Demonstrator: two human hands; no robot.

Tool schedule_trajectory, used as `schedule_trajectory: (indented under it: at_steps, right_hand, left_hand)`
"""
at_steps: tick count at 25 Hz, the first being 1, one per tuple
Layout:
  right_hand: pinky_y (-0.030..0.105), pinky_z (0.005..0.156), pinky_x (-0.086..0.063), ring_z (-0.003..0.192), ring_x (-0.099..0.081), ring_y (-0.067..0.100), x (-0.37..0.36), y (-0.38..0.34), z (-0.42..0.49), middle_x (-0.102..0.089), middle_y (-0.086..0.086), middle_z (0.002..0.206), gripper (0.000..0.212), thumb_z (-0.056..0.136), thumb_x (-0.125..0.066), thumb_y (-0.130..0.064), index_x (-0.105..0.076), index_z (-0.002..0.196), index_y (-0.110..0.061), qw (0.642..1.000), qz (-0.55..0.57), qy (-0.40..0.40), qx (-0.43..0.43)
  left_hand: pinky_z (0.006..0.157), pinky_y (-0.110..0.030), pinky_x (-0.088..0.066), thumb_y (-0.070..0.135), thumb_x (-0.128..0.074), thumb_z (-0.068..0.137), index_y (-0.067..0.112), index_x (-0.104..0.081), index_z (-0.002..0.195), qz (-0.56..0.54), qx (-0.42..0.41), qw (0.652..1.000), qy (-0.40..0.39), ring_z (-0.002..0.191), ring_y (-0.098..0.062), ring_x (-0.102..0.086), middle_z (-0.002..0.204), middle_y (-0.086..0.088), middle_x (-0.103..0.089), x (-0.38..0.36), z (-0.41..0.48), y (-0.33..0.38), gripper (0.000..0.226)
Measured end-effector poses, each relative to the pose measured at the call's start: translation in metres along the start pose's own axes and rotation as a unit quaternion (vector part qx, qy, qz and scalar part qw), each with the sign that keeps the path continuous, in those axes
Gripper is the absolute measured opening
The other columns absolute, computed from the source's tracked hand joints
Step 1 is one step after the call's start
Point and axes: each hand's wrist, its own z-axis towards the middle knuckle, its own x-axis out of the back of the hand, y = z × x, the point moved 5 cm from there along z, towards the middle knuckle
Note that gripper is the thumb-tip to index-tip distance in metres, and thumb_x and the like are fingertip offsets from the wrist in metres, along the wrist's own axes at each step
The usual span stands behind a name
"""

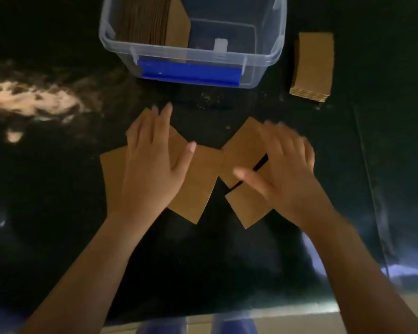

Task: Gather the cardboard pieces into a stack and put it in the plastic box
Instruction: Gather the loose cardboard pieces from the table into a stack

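Several brown cardboard pieces lie scattered flat on the dark table. My left hand presses flat, fingers spread, on the left cluster of cardboard pieces. My right hand lies flat and blurred over the right cluster of cardboard pieces, fingers apart. The clear plastic box with a blue panel stands beyond the hands at the top centre. A stack of cardboard stands upright in its left side.
A separate flat cardboard stack lies on the table to the right of the box. The table's near edge runs along the bottom. Light reflections glare on the table at the left.
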Motion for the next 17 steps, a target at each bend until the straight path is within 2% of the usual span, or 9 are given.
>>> schedule_trajectory:
  at_steps: [1,2,3,5,8,11,14,17]
  right_hand:
    - [0.057,0.111,-0.003,0.137,-0.002,0.015,-0.005,0.005,0.0,-0.013,0.0,0.153,0.098,0.063,-0.048,-0.075,-0.007,0.141,-0.031,0.997,-0.03,-0.07,0.028]
    - [0.058,0.111,0.0,0.138,0.004,0.013,-0.009,0.004,0.001,-0.006,-0.003,0.153,0.107,0.057,-0.055,-0.075,-0.001,0.141,-0.035,0.986,-0.068,-0.121,0.091]
    - [0.059,0.11,0.003,0.139,0.01,0.013,-0.009,0.01,0.001,0.0,-0.004,0.154,0.115,0.053,-0.061,-0.072,0.003,0.141,-0.036,0.973,-0.117,-0.152,0.13]
    - [0.056,0.109,0.01,0.139,0.019,0.014,-0.007,0.019,0.01,0.01,-0.006,0.155,0.124,0.05,-0.069,-0.067,0.011,0.14,-0.038,0.949,-0.187,-0.186,0.173]
    - [0.052,0.108,0.016,0.139,0.021,0.014,-0.006,0.016,0.037,0.012,-0.006,0.155,0.127,0.05,-0.071,-0.065,0.017,0.138,-0.039,0.933,-0.205,-0.213,0.206]
    - [0.052,0.108,0.016,0.14,0.012,0.014,-0.004,0.01,0.047,0.001,-0.005,0.154,0.122,0.051,-0.071,-0.065,0.007,0.14,-0.037,0.924,-0.21,-0.227,0.225]
    - [0.053,0.109,0.011,0.137,-0.009,0.02,0.0,0.005,0.041,-0.023,0.001,0.144,0.113,0.05,-0.071,-0.064,-0.011,0.14,-0.032,0.92,-0.23,-0.203,0.244]
    - [0.052,0.108,-0.011,0.119,-0.037,0.027,0.005,0.005,0.038,-0.045,0.006,0.12,0.096,0.049,-0.074,-0.061,-0.038,0.129,-0.023,0.921,-0.244,-0.18,0.244]
  left_hand:
    - [0.103,-0.044,-0.02,0.065,-0.037,0.078,0.026,-0.01,0.139,0.0,0.033,0.999,-0.02,0.134,-0.028,-0.019,0.148,-0.008,-0.025,-0.003,-0.006,-0.004,0.077]
    - [0.102,-0.045,-0.022,0.072,-0.039,0.072,0.028,-0.007,0.139,0.006,0.061,0.998,-0.033,0.133,-0.029,-0.021,0.148,-0.008,-0.024,-0.006,-0.009,-0.007,0.086]
    - [0.101,-0.046,-0.022,0.077,-0.041,0.066,0.031,-0.003,0.139,0.016,0.086,0.995,-0.046,0.133,-0.031,-0.02,0.149,-0.009,-0.02,-0.011,-0.014,-0.011,0.095]
    - [0.103,-0.05,-0.02,0.078,-0.047,0.057,0.033,0.004,0.138,0.045,0.094,0.992,-0.072,0.134,-0.036,-0.015,0.151,-0.014,-0.013,-0.019,-0.017,-0.012,0.106]
    - [0.105,-0.052,-0.017,0.071,-0.053,0.057,0.031,0.006,0.138,0.054,0.081,0.991,-0.089,0.135,-0.037,-0.011,0.15,-0.017,-0.014,-0.022,0.002,-0.01,0.108]
    - [0.106,-0.048,-0.018,0.068,-0.051,0.062,0.029,-0.001,0.14,0.039,0.054,0.995,-0.078,0.135,-0.031,-0.014,0.149,-0.011,-0.018,-0.017,0.005,-0.007,0.1]
    - [0.104,-0.05,-0.021,0.064,-0.046,0.067,0.028,-0.01,0.139,0.063,0.092,0.993,-0.04,0.133,-0.032,-0.02,0.147,-0.012,-0.025,0.008,-0.001,-0.031,0.088]
    - [0.099,-0.058,-0.027,0.055,-0.061,0.064,0.031,-0.008,0.138,0.088,0.193,0.975,-0.071,0.129,-0.04,-0.024,0.143,-0.016,-0.027,0.025,-0.019,-0.069,0.094]
